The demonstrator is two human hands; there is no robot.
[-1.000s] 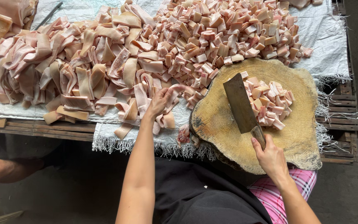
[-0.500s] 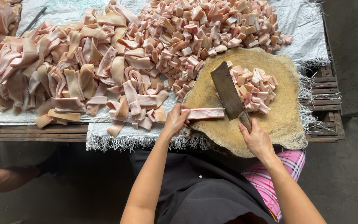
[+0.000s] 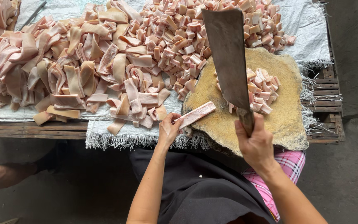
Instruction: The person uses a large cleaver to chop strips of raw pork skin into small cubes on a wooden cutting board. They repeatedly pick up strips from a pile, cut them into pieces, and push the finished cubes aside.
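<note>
My left hand grips one end of a long pink strip of pork skin that lies across the near left edge of a round wooden chopping block. My right hand holds the handle of a broad cleaver, raised high above the block with the blade pointing away from me. A small heap of cut pieces sits on the block to the right of the blade.
A big pile of uncut skin strips covers the white woven sheet at left. Behind the block lies a mound of small cut chunks. The sheet rests on a wooden slat table. Dark cloth and pink plaid cover my lap.
My left hand took a strip from the pile and laid it on the block. My right hand lifted the cleaver from the block up toward the camera.
</note>
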